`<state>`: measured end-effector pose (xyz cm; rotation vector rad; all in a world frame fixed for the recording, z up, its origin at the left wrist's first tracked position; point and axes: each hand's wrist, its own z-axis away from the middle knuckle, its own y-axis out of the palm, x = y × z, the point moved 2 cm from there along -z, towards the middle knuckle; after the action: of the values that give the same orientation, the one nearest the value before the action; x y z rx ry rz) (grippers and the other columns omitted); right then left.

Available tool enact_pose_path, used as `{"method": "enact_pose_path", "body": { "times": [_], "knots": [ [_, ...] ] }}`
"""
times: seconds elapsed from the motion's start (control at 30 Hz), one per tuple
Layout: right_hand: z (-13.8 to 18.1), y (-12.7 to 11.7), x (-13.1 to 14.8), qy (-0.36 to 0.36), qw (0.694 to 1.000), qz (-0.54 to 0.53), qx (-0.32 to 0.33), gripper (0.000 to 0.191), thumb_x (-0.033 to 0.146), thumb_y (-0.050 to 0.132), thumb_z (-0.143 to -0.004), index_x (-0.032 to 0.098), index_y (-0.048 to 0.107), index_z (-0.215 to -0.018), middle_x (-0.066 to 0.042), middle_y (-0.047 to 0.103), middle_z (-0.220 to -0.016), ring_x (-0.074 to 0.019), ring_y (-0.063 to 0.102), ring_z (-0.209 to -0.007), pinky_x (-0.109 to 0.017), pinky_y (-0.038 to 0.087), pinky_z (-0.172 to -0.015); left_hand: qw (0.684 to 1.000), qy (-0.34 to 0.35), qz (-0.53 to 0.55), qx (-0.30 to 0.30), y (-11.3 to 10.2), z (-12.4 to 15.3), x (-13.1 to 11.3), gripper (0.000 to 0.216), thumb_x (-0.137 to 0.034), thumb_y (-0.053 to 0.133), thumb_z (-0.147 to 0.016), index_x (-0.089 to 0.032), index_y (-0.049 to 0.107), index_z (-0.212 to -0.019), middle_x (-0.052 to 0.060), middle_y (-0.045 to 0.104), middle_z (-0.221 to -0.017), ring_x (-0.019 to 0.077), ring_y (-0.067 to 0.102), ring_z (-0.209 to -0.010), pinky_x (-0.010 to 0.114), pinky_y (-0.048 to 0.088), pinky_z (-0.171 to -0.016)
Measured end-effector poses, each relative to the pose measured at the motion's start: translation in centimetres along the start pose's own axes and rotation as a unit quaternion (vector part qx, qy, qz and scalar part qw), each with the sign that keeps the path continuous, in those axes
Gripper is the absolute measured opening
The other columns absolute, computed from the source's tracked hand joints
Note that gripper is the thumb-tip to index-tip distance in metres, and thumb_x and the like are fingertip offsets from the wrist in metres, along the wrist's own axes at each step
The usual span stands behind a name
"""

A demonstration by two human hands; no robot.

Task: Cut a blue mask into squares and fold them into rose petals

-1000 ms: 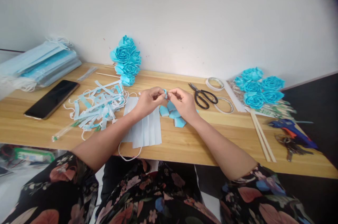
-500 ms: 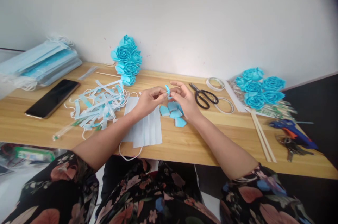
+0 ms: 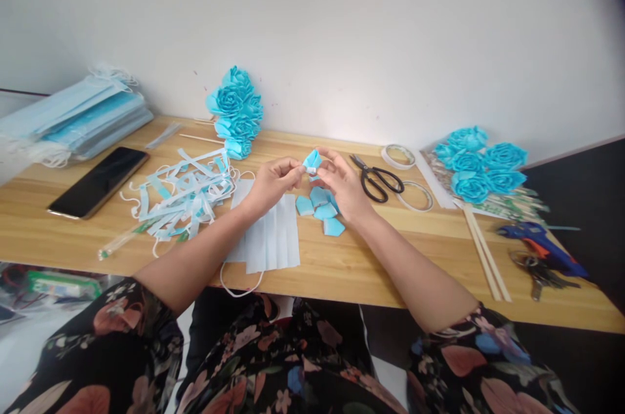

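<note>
Between my two hands is a small folded blue fabric petal (image 3: 312, 159), raised above the table. My left hand (image 3: 277, 181) pinches its left edge with thumb and fingertip. On the other side, my right hand (image 3: 340, 183) grips it with thumb and fingers, the upper fingers curved behind it. Below the hands lie several cut blue pieces (image 3: 324, 211) on the wood. A pale pleated face mask (image 3: 273, 238) lies flat beneath my left hand and forearm, its ear loop hanging over the table's front edge.
Black scissors (image 3: 375, 178) and two tape rolls (image 3: 415, 195) lie right of my hands. Blue fabric roses (image 3: 238, 108) lean at the wall; more roses (image 3: 481, 163), sticks (image 3: 486, 254), a glue gun (image 3: 541, 245) and keys (image 3: 540, 276) sit right. Strips (image 3: 185, 196), a phone (image 3: 99, 181) and stacked masks (image 3: 92, 114) lie left.
The blue petal has turned and opened out, showing a wider face with a pale lower edge. My right fingers have curled in around it; both arms stay nearly in place.
</note>
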<state>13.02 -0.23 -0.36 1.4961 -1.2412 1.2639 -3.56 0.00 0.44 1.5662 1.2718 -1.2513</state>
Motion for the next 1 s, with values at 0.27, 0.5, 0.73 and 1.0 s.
{"method": "enact_pose_path", "body": {
  "times": [0.27, 0.5, 0.73, 1.0],
  "knots": [
    [-0.13, 0.07, -0.02, -0.045, 0.998, 0.046, -0.02, 0.042, 0.032, 0.066, -0.08, 0.025, 0.058, -0.121, 0.003, 0.057, -0.081, -0.0128, 0.057, -0.074, -0.029, 0.054, -0.072, 1.0, 0.001, 0.003, 0.017, 0.18, 0.06, -0.13, 0.028, -0.042, 0.065, -0.082, -0.016, 0.059, -0.073, -0.002, 0.057, -0.062, 0.008, 0.049, -0.055, 0.022, 0.04, -0.056],
    [-0.03, 0.18, 0.41, -0.058, 0.995, 0.081, -0.027, 0.04, 0.03, 0.064, -0.079, 0.023, 0.059, -0.118, 0.002, 0.059, -0.081, -0.0127, 0.057, -0.072, -0.028, 0.05, -0.065, 1.0, -0.012, -0.019, 0.013, 0.17, -0.04, 0.12, 0.023, -0.035, 0.068, -0.078, -0.016, 0.056, -0.073, -0.003, 0.056, -0.064, 0.0077, 0.05, -0.057, 0.021, 0.041, -0.057],
    [-0.11, 0.03, 0.41, -0.05, 0.995, 0.082, -0.034, 0.04, 0.031, 0.064, -0.079, 0.024, 0.059, -0.118, 0.002, 0.062, -0.083, -0.0134, 0.059, -0.074, -0.029, 0.052, -0.068, 0.999, -0.013, -0.03, 0.007, -0.06, -0.11, 0.23, 0.023, -0.034, 0.067, -0.078, -0.016, 0.056, -0.071, -0.003, 0.053, -0.063, 0.0077, 0.045, -0.056, 0.021, 0.035, -0.052],
    [-0.1, -0.31, 0.18, -0.014, 0.999, 0.043, -0.019, 0.039, 0.032, 0.059, -0.081, 0.024, 0.06, -0.12, -0.001, 0.067, -0.094, -0.0167, 0.065, -0.088, -0.032, 0.056, -0.077, 1.0, -0.009, -0.024, 0.006, -0.05, -0.12, 0.54, 0.022, -0.032, 0.067, -0.08, -0.016, 0.057, -0.069, -0.003, 0.054, -0.06, 0.0073, 0.045, -0.053, 0.022, 0.034, -0.053]
  ]
}}
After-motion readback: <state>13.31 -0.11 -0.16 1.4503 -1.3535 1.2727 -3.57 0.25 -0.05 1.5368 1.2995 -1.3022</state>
